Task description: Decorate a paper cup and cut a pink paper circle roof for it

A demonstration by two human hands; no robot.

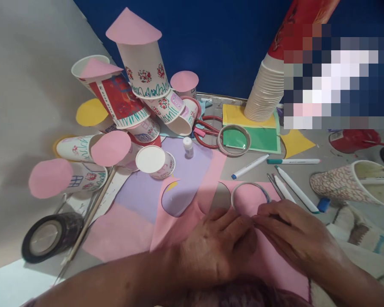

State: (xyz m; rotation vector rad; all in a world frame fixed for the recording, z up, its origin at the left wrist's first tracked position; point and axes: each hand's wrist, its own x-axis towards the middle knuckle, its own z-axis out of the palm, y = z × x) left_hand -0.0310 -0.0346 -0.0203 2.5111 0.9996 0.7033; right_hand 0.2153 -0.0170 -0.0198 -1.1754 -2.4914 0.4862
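A thin tape roll [250,183] lies flat on pink paper [283,266], directly in front of my hands. My left hand [222,241] presses its fingers together at the roll's near edge, holding it against the paper. My right hand [296,232] meets it at the near right of the roll, with fingers closed in a pinch. Whatever sits between those right fingertips is hidden. Left of the roll, the pink paper has round holes cut in it, with lilac paper [137,198] showing beneath.
Decorated paper cups with pink cones [132,27] stand at the back left. A wide black tape roll [43,238] and a paintbrush [92,209] lie left. Scissors [208,121], another tape roll [219,143], markers [297,187] and stacked cups [264,91] sit beyond my hands.
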